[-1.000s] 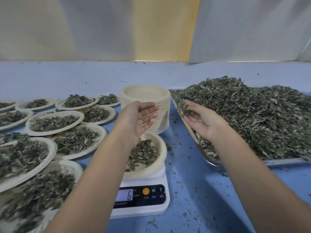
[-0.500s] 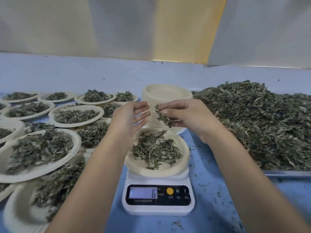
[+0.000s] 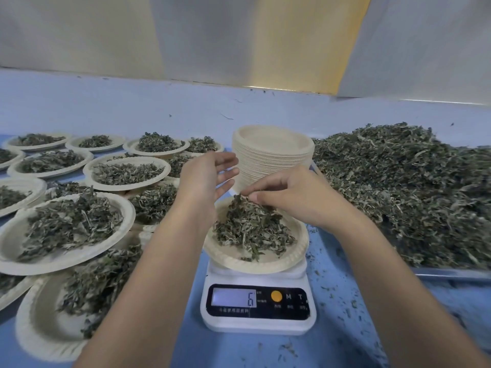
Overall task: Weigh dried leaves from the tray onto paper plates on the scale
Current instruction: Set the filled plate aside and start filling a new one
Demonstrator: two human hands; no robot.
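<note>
A white digital scale (image 3: 259, 309) stands on the blue table and its display reads 6. On it sits a paper plate (image 3: 233, 257) holding a mound of dried leaves (image 3: 252, 227). My right hand (image 3: 292, 195) hovers palm-down just above the mound, its fingertips pinching a few dried leaves at the top of the pile. My left hand (image 3: 207, 176) is held open beside it, to the left, palm facing right, holding nothing. A metal tray (image 3: 451, 273) heaped with dried leaves (image 3: 398, 187) lies to the right.
A tall stack of empty paper plates (image 3: 271, 152) stands just behind the scale. Several leaf-filled paper plates (image 3: 66, 227) crowd the table's left side, some overlapping. Leaf crumbs litter the blue tabletop (image 3: 332, 328) between scale and tray. A wall runs along the back.
My right hand carried a pinch of leaves from the tray over to the scale plate and lowered onto the mound. The left hand stayed open beside it. The display still reads 6.
</note>
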